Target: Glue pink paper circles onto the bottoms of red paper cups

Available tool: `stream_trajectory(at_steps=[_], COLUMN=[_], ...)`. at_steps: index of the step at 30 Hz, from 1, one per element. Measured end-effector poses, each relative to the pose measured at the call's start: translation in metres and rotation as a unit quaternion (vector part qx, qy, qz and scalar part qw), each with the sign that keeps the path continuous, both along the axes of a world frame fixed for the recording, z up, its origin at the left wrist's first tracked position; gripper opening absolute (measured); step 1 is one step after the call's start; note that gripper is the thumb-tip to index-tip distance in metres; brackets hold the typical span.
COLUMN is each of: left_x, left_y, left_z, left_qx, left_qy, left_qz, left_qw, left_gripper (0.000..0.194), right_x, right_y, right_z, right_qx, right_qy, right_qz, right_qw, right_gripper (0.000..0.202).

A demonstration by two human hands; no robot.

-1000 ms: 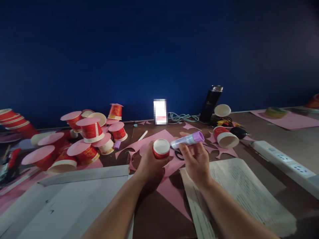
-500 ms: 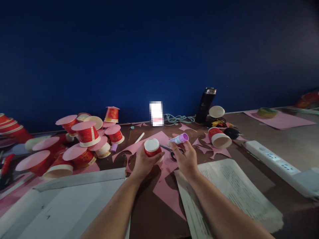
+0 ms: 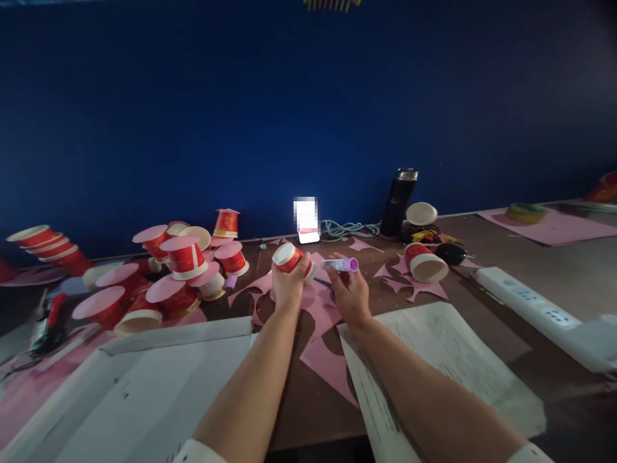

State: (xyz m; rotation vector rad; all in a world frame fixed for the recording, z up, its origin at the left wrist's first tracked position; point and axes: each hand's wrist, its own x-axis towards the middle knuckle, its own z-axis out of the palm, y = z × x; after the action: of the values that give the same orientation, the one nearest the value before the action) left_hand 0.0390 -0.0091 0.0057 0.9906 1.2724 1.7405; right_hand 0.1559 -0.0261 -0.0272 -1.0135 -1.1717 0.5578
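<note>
My left hand [image 3: 289, 283] is wrapped round a red paper cup [image 3: 288, 257], which is tilted with its white base facing up and left. A purple glue stick [image 3: 343, 264] lies sideways in my right hand [image 3: 351, 292], its purple end pointing right. Cup and glue stick are apart, with a small gap between them. Beneath and between my hands lies cut pink paper [image 3: 315, 308]. Dark scissors [image 3: 322, 282] rest on it, partly hidden by my right hand. A small purple cap [image 3: 231, 282] sits near the cups on the left.
Red cups with pink discs [image 3: 180, 257] crowd the left side, beside stacked cups [image 3: 53, 247]. A bright phone [image 3: 307, 220] and a black bottle [image 3: 399, 202] stand by the wall. A power strip [image 3: 535, 308], printed sheet [image 3: 448, 360] and white board [image 3: 168, 386] lie nearer.
The cup in my left hand has tilted leftwards. The glue stick has turned more level in my right hand. The view has shifted slightly left, showing more of the stacked cups.
</note>
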Motion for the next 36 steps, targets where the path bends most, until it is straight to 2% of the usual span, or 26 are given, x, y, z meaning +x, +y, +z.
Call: stream_trajectory(at_steps=[3, 7, 14, 17, 20, 23, 26, 29, 31, 33, 36], left_x=[0.006, -0.001, -0.005, -0.008, -0.009, -0.005, -0.005, -0.022, -0.042, -0.061, -0.072], left_y=[0.0, 0.003, 0.009, 0.005, 0.003, 0.005, 0.011, 0.016, 0.016, 0.015, 0.014], left_z=[-0.005, -0.014, -0.018, -0.022, -0.025, -0.021, -0.007, 0.006, 0.007, 0.001, -0.012], left_qx=[0.005, 0.05, 0.016, 0.01, 0.019, 0.015, 0.003, 0.06, 0.101, 0.111, 0.053], left_qy=[0.06, 0.152, 0.203, 0.224, 0.233, 0.21, 0.186, 0.247, 0.293, 0.301, 0.24], left_qz=[0.038, 0.042, 0.03, 0.034, 0.025, 0.017, 0.05, 0.064, 0.068, 0.082, 0.164], left_qw=[0.997, 0.986, 0.979, 0.974, 0.972, 0.977, 0.981, 0.965, 0.948, 0.944, 0.955], left_gripper=[0.055, 0.053, 0.055, 0.054, 0.056, 0.056, 0.056, 0.055, 0.054, 0.055, 0.056], right_x=[0.003, -0.001, -0.04, -0.041, -0.03, -0.021, -0.018, -0.018, -0.018, -0.018, -0.02], right_y=[0.002, 0.007, 0.026, 0.027, 0.025, 0.025, 0.027, 0.03, 0.033, 0.035, 0.037], right_z=[-0.002, -0.003, 0.009, 0.009, 0.005, 0.0, -0.003, -0.006, -0.007, -0.008, -0.01], right_qx=[-0.014, -0.01, 0.017, 0.034, 0.038, 0.021, -0.006, -0.031, -0.041, -0.044, -0.042], right_qy=[-0.004, 0.013, 0.102, 0.079, 0.059, 0.038, 0.031, 0.056, 0.067, 0.07, 0.073], right_qz=[-0.013, -0.01, -0.032, -0.027, -0.038, -0.064, -0.074, -0.084, -0.095, -0.1, -0.091], right_qw=[1.0, 1.0, 0.994, 0.996, 0.997, 0.997, 0.997, 0.994, 0.992, 0.992, 0.992], right_gripper=[0.042, 0.041, 0.044, 0.041, 0.041, 0.04, 0.04, 0.045, 0.046, 0.046, 0.046])
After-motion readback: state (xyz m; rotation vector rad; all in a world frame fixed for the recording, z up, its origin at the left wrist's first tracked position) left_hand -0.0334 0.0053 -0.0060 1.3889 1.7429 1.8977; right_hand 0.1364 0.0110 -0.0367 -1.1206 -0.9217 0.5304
